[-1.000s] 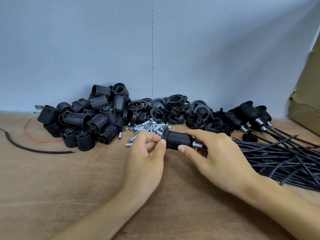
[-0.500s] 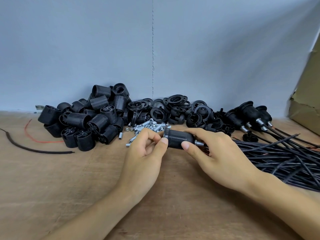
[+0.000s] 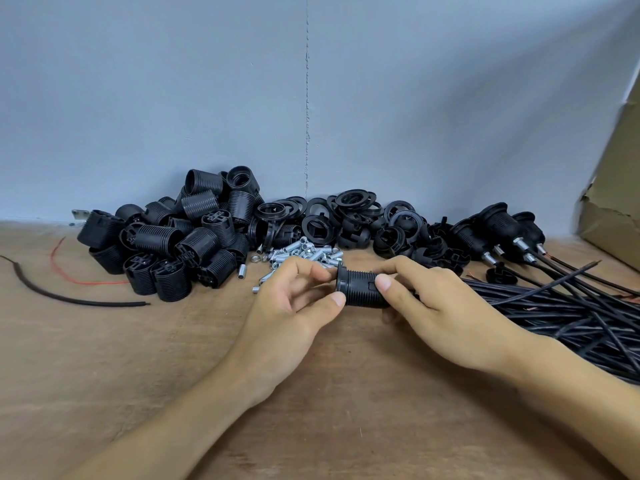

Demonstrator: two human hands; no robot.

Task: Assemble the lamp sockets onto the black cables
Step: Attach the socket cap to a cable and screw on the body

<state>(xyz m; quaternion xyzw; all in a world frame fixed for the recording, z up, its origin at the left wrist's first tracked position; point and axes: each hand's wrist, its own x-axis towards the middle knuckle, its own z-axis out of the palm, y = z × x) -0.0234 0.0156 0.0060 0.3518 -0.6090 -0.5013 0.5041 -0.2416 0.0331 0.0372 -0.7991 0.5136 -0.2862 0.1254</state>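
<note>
Since half a second ago, the lamp socket [image 3: 360, 289] sits slightly lower and nearer in the view, and the metal threaded end that showed at its right side is now covered by the right grip [image 3: 450, 306]. The socket lies on its side, held clear above the desk [image 3: 138, 375] between both bare hands, just in front of the heap of small metal tubes [image 3: 301, 254].

Left grip [image 3: 287, 306]: thumb and forefinger pinch the flanged ring at the socket's left end. Right grip: thumb pressed on the ribbed body, fingers curled over the far side, closed round the socket. Whether a cable leaves the socket cannot be told; that end is hidden by the right hand.

Right of the hands, a bundle of black cables [image 3: 571, 306] lies on the desk. Finished sockets [image 3: 498, 230] with metal necks rest at its far end, against the wall. Behind the metal tubes lies a pile of black rings [image 3: 346, 216]; left of it, a pile of ribbed socket bodies [image 3: 180, 244].

Far left: one loose cable offcut [image 3: 69, 296] and a thin red wire [image 3: 69, 271], apart from the piles. Far right: a torn cardboard box [image 3: 613, 202].
</note>
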